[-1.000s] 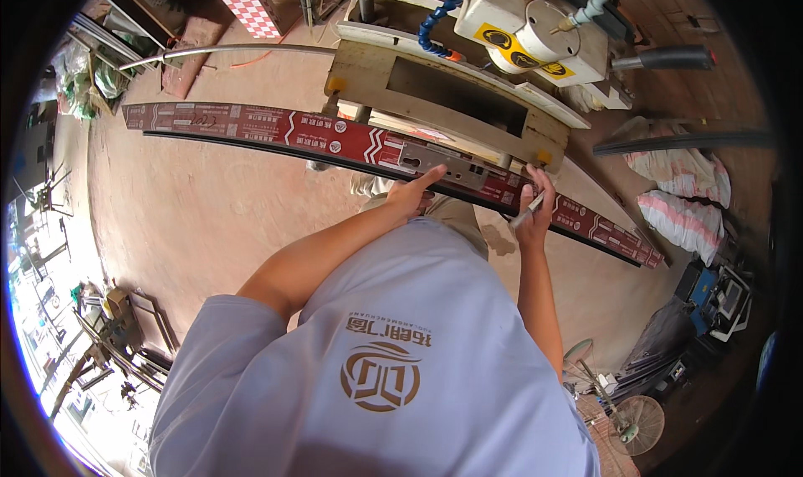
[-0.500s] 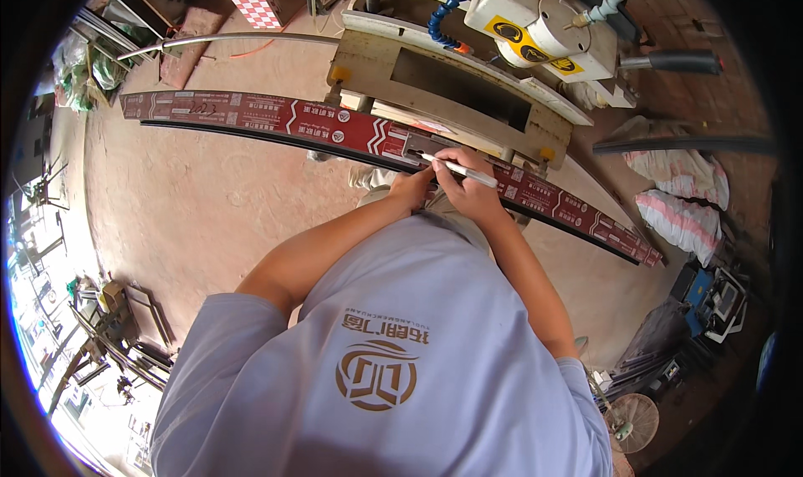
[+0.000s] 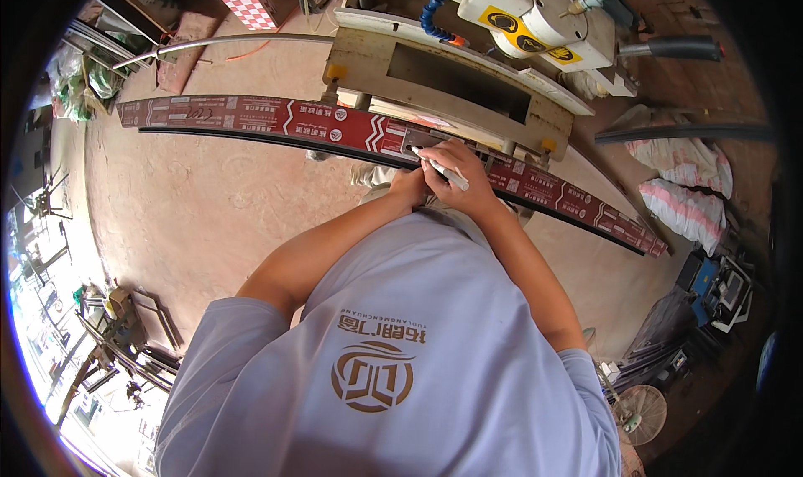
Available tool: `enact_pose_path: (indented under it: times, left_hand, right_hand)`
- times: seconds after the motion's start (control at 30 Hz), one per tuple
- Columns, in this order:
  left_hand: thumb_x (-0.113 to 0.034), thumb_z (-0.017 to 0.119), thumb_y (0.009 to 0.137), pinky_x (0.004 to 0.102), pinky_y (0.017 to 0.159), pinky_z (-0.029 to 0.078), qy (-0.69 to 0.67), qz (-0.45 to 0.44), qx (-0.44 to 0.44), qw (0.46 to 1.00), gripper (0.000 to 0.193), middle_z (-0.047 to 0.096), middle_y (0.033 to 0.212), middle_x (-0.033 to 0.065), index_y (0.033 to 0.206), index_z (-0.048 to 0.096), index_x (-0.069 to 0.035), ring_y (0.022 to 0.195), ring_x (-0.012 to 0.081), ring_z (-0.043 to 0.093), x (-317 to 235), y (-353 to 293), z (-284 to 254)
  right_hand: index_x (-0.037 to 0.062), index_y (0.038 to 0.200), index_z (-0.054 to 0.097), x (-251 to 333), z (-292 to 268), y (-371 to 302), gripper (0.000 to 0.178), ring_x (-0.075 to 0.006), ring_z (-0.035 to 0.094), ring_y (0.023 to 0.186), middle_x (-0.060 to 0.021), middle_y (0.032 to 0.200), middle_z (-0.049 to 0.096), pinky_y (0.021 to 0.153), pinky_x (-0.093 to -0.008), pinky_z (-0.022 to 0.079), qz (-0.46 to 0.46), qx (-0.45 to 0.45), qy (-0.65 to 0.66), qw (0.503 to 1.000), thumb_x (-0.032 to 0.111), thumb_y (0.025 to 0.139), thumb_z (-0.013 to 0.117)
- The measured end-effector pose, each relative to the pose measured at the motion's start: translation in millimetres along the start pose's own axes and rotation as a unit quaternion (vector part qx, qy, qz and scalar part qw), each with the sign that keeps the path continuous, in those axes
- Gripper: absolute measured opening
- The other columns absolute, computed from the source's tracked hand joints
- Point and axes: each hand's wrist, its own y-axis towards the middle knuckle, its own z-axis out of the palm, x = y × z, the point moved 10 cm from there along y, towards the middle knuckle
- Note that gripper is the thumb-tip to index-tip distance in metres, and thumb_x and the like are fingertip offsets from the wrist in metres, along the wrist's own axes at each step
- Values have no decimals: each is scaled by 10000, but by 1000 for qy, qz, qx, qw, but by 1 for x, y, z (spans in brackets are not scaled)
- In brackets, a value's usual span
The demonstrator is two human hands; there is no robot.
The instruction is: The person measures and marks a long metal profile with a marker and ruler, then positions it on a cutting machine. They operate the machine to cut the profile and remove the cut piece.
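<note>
A long window or door frame profile (image 3: 318, 126), wrapped in dark red printed film with a black near edge, lies crosswise in front of me. Between the fingers of my right hand (image 3: 462, 174) is a white marker pen (image 3: 450, 176). Its tip points at a small grey cut-out plate area (image 3: 411, 141) in the film, and I cannot tell if it touches. My left hand (image 3: 408, 187) is closed at the profile's near edge, just left of my right hand. Its fingertips are partly hidden by the right hand and the profile.
A machine with a beige bed (image 3: 355, 63), a white head (image 3: 535, 25) and a black-handled lever (image 3: 682, 48) stands beyond the profile. White woven sacks (image 3: 682, 209) lie at the right. A fan (image 3: 642, 414) stands at lower right, and metal frames (image 3: 109, 343) clutter the left.
The pen has tilted more steeply, and its tip has drawn slightly back to the left. My right hand has shifted a little left. The left hand's fingertips are now more covered.
</note>
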Motion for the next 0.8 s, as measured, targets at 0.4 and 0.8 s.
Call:
enact_pose_path:
  times: [0.4,0.8]
  left_hand:
    - [-318,675,966,357,724,621,-44,-29,21,998,394,718,1045,128,1194,645,2,888,225,738,3,-1,5]
    - [-360,713,940,309,643,551,-36,-32,6,999,377,727,961,78,1105,700,-21,753,164,676,0,-8,4]
  right_hand:
    - [27,974,664,-6,-1,2,116,-300,641,765,-103,826,666,711,-389,526,22,2,8,1000,15,863,698]
    - [41,957,679,-13,-4,3,99,-329,670,821,-140,873,694,746,-401,549,88,16,2,996,66,864,702]
